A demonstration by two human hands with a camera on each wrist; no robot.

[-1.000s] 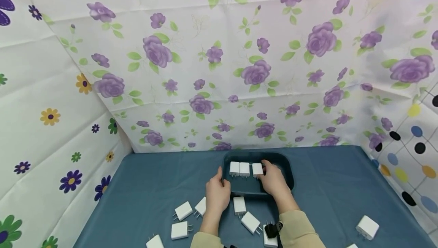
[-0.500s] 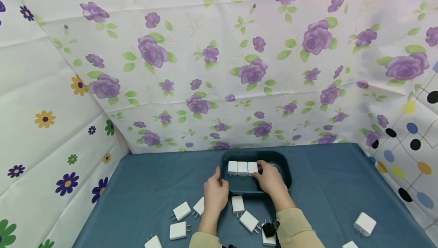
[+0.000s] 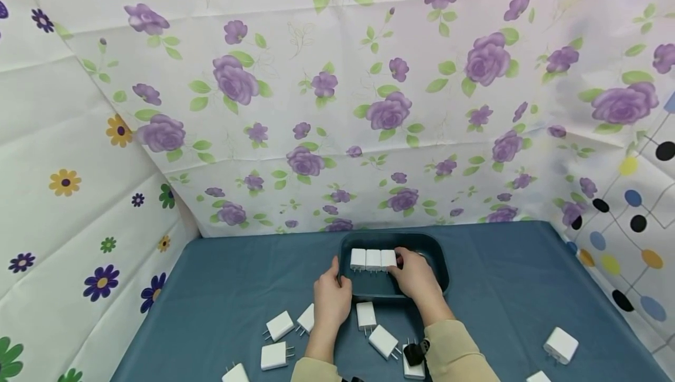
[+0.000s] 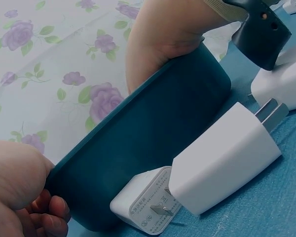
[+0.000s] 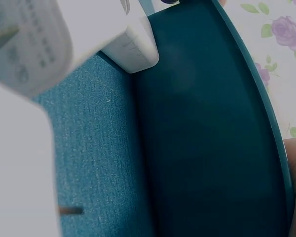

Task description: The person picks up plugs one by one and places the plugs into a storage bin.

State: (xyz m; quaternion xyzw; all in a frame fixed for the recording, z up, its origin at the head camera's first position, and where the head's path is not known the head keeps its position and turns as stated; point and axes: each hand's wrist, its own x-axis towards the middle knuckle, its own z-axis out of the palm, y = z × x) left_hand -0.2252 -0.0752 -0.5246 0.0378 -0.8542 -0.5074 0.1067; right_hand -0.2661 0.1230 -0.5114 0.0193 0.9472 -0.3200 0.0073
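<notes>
A dark teal tray (image 3: 377, 286) stands near the back of the table. Inside it, two white plug-in chargers (image 3: 365, 259) stand side by side at the left, prongs toward me. A third charger (image 3: 388, 259) adjoins them on the right, and my right hand (image 3: 418, 276) holds it by its right side. My left hand (image 3: 332, 299) grips the tray's left edge; in the left wrist view, this hand (image 4: 19, 190) has its fingers curled against the tray's wall (image 4: 143, 131). The right fingertips are partly hidden in the head view, and the right wrist view shows little of that hand.
Several loose chargers lie in front of the tray, among them one charger (image 3: 366, 316) close to its front wall. More lie left of my left arm, such as a charger (image 3: 274, 355). Another charger (image 3: 561, 345) is far right. Patterned cloth (image 3: 337, 136) hangs behind the table.
My right hand has slid the third charger left, closing the gap to the other two. The left hand has kept its place on the tray. The head view has shifted slightly.
</notes>
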